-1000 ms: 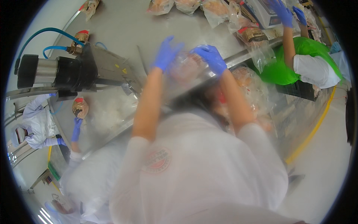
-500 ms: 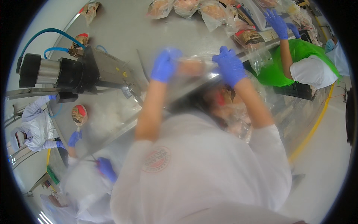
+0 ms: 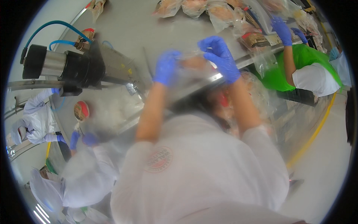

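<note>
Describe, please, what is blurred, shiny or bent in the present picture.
Head view: the left hand and the bagged item are smeared, the right hand is clearer; head view: bright glare sits on the metal table edge below the right hand; head view: fisheye distortion, with dark corners and a yellow stripe that curves.

Bright, even light — glare on the table edge (image 3: 215, 77), left hand (image 3: 166, 68) blurred — with dark, bowed fisheye margins.
</note>
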{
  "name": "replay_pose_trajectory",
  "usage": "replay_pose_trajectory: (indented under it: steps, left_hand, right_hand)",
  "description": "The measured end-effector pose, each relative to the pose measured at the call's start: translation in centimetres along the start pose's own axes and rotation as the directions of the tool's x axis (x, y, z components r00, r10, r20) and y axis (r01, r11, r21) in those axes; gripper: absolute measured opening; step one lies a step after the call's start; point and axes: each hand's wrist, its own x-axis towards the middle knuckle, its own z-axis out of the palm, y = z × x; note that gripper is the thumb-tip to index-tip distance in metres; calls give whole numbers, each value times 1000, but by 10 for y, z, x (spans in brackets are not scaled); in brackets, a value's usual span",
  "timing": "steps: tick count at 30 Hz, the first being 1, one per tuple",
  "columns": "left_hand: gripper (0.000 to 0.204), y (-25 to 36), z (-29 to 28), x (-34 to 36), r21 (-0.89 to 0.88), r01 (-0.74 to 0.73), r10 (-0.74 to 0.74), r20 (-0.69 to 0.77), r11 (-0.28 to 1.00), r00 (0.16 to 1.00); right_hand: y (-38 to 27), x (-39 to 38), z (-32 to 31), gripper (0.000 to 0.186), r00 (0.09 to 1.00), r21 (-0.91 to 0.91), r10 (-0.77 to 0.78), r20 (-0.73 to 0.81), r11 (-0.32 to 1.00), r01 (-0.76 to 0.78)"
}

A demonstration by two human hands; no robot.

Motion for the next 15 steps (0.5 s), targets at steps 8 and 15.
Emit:
replay_pose_trajectory:
  steps: [8,15]
  left_hand:
    - [19,15,23,22,-355,67,-62,24,932,998]
    - [65,11,-22,-27,292,-72,51,78,954,996]
  right_hand:
    - [81,-1,39,73,955,-360,285,78,902,-240]
    - [79,1,45,31,919,304,370,134,868,-394]
